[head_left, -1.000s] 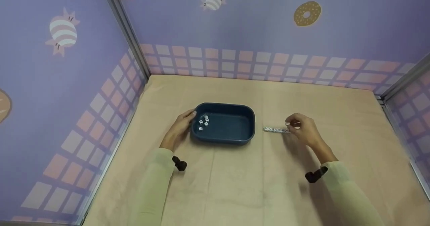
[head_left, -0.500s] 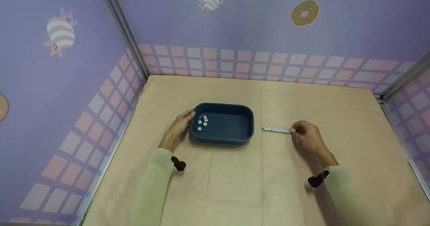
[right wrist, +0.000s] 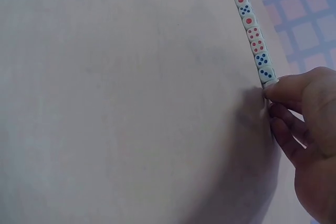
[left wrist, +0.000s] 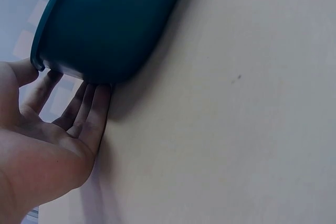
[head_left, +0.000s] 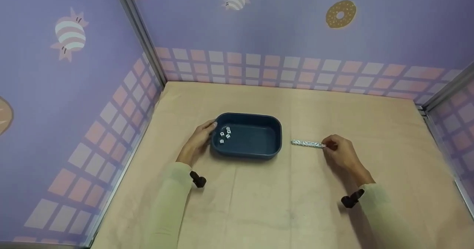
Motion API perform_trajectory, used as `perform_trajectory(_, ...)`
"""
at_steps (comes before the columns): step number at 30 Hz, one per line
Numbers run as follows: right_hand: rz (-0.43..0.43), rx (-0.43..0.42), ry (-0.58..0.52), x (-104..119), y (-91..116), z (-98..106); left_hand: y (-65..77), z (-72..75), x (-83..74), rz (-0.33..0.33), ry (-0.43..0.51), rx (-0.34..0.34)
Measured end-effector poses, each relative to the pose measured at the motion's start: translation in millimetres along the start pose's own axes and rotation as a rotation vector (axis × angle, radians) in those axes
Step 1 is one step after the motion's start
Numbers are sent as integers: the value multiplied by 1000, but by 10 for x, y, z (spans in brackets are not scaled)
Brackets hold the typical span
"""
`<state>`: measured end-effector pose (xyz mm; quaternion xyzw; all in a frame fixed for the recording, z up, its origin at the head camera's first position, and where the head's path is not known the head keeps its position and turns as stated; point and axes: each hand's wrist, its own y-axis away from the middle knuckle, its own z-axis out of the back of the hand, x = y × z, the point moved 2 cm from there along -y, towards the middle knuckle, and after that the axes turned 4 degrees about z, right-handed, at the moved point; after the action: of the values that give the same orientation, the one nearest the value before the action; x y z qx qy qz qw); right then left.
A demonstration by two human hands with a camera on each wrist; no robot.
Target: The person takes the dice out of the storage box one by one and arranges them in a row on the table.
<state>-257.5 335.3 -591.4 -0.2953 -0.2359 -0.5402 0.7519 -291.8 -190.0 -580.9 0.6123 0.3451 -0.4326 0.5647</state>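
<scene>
A dark blue rectangular tub (head_left: 255, 155) stands on the table, with several white dice (head_left: 222, 141) scattered at its left end. My left hand (head_left: 197, 141) holds the tub by its left side; in the left wrist view the thumb is at the rim (left wrist: 35, 62) and the fingers are against the outer wall. To the tub's right lies a straight row of dice (head_left: 305, 143), with red and blue pips in the right wrist view. At the row's right end, my right hand (head_left: 342, 151) pinches a die (right wrist: 270, 83), mostly hidden by the fingertips, in line with the others.
A pale cloth (head_left: 259, 204) covers the table. Purple walls with printed sweets and checks enclose its back (head_left: 281, 30) and sides. Black wrist cameras sit at the left cuff (head_left: 198, 179) and right cuff (head_left: 351, 199).
My right hand has moved right and toward me, bringing a die from above the row to its right end. The left hand and tub stay put.
</scene>
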Motion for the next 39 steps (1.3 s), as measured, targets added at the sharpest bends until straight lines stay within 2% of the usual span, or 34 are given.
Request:
perform_trajectory(10, -87, 67, -74, -71, 20, 16, 3, 0, -9, -35, 24, 9)
perform_trajectory(23, -144, 81, -75, -83, 7, -35, -8, -1, 21, 7, 43, 2)
perform_trajectory(31, -140, 69, -73, -72, -13, -58, -7, 13, 10, -11, 46, -3)
perform_trajectory(39, -93, 75, -78, -102, -14, -20, 11, -15, 11, -15, 58, 7)
